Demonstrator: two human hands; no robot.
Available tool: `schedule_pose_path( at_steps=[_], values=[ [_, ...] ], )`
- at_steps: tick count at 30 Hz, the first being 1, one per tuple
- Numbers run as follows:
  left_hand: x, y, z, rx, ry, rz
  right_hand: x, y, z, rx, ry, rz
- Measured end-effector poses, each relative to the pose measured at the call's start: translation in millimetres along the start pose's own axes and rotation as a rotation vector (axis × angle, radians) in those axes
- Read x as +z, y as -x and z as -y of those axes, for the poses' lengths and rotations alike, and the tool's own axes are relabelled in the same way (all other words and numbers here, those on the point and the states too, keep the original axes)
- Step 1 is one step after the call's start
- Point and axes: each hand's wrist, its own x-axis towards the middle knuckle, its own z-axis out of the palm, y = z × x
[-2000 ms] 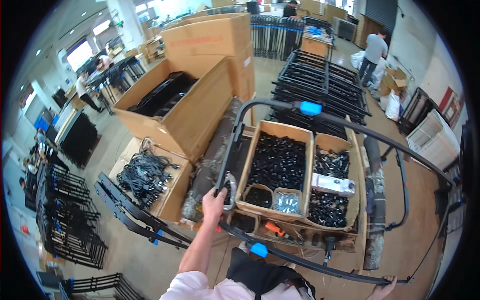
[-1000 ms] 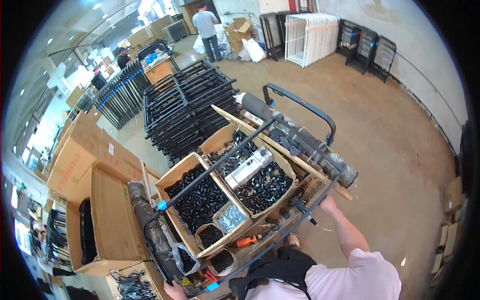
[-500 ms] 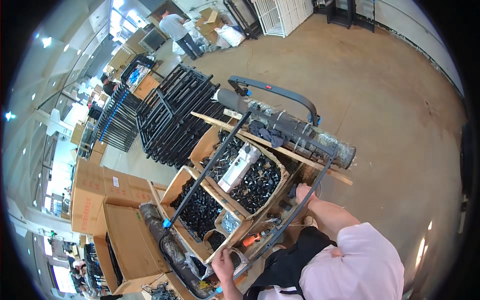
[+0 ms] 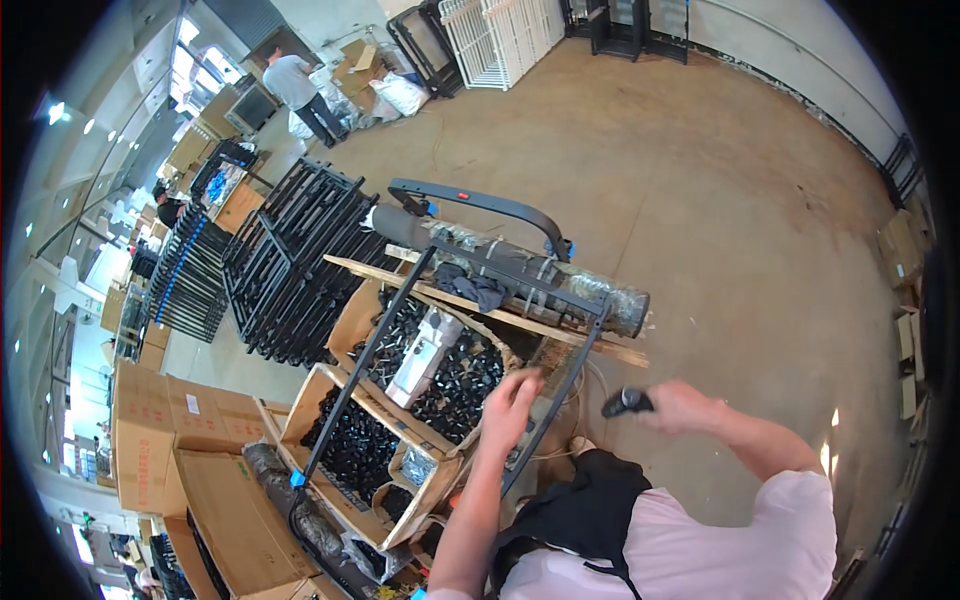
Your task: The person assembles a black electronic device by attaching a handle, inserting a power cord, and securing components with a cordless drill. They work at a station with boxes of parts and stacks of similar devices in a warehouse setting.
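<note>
My right hand point(image 4: 682, 408) is closed on a rounded black object point(image 4: 627, 402), held out over the floor to the right of the metal frame; its exact kind is unclear. My left hand point(image 4: 508, 405) is above the right edge of the parts box, beside the frame's near bar. Its fingers look pinched, with blurred tips, and I cannot make out what is between them. The dark metal frame point(image 4: 365, 360), with blue corner pieces, lies across open cartons of small black parts point(image 4: 350, 440). A pale grey box-shaped piece point(image 4: 424, 358) rests on the parts.
A wrapped roll point(image 4: 500, 255) and a wooden plank point(image 4: 590, 345) lie beyond the boxes. Stacked black frames point(image 4: 300, 265) stand behind. Brown cartons point(image 4: 240, 500) are at the left. A person point(image 4: 298, 92) stands at the far back. A cable point(image 4: 600, 385) hangs near my right hand.
My right hand has come away from the frame's right end, outward with the black object. My left hand has moved from the box's near corner up and right. The whole view has shifted.
</note>
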Motion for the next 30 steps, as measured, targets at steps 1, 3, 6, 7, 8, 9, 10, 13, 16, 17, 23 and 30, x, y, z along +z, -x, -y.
schedule_pose_path(
  at_steps=[1, 3, 6, 7, 8, 9, 10, 13, 16, 17, 23, 30],
  values=[
    [16, -20, -18, 0.064, -0.033, 0.056, -21, 4, 10, 0.040, 0.024, 0.003],
    [47, -59, -51, 0.153, 0.094, 0.217, -61, 5, 36, 0.036, 0.028, -0.104],
    [90, -98, -99, 0.201, 0.292, 0.387, -97, -7, 47, -0.019, 0.029, -0.307],
    [95, -105, -113, 0.189, 0.334, 0.414, -107, -16, 53, -0.021, 0.045, -0.307],
    [101, -110, -120, 0.172, 0.380, 0.446, -114, -23, 60, -0.016, 0.060, -0.306],
    [106, -116, -118, 0.159, 0.389, 0.442, -119, -29, 63, -0.013, 0.076, -0.304],
    [109, -125, -111, 0.146, 0.399, 0.439, -121, -39, 59, -0.005, 0.088, -0.291],
    [117, -137, -101, 0.074, 0.440, 0.410, -123, -57, 52, 0.021, 0.112, -0.258],
    [117, -145, -88, 0.051, 0.458, 0.371, -127, -60, 60, 0.029, 0.125, -0.225],
    [117, -144, -88, 0.053, 0.464, 0.362, -128, -61, 61, 0.028, 0.128, -0.215],
    [121, -147, -85, 0.066, 0.518, 0.338, -132, -67, 59, 0.023, 0.125, -0.209],
    [121, -150, -81, 0.067, 0.525, 0.340, -136, -66, 68, 0.077, 0.159, -0.179]
  ],
)
